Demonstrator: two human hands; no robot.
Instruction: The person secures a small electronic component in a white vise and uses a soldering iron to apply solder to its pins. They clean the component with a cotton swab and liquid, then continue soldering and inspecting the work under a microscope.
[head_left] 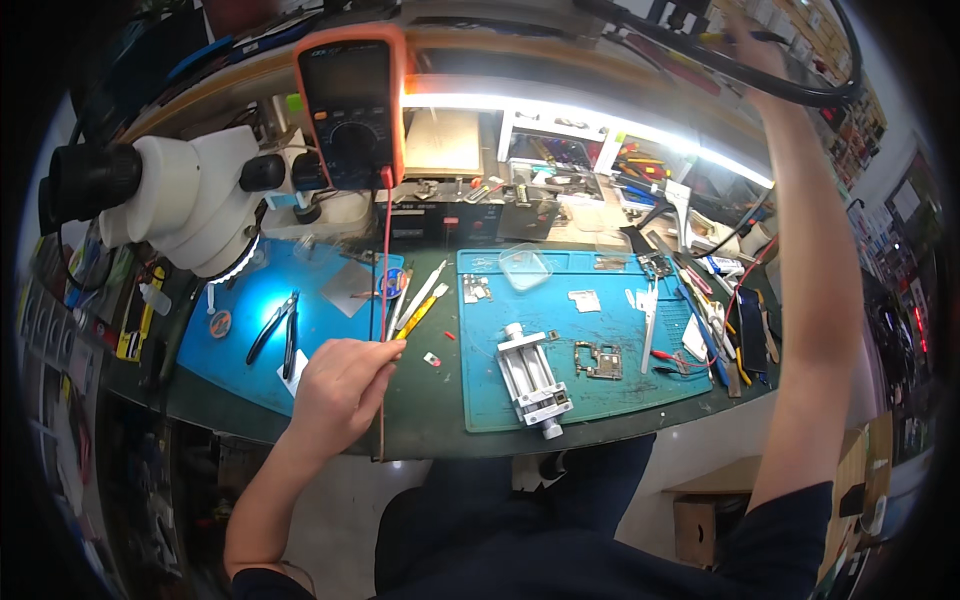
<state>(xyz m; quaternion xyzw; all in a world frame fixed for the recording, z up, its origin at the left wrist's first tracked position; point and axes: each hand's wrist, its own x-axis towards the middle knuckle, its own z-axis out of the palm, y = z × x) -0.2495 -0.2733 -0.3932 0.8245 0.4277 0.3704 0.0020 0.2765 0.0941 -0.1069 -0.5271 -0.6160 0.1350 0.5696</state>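
My left hand (345,392) is closed, its thumb and fingers pinching the lower end of a slim yellow-handled tool with a pale tip (421,310). Next to that tool lies a white pen-like tool (418,290). My right arm stretches up to the far right, where my right hand (748,55) is smeared by motion beside a black curved tube (740,75); its fingers cannot be made out. On the blue mat (480,395) sit a silver clamp-style holder (532,382), a phone circuit board (598,360) and a clear plastic box (525,267).
A white microscope (185,195) looms at the left over a second blue mat (225,360) with black-handled pliers (273,330). An orange multimeter (350,110) stands at the back, its red lead (387,250) hanging down. Tweezers and several hand tools crowd the right side, near a black phone (752,335).
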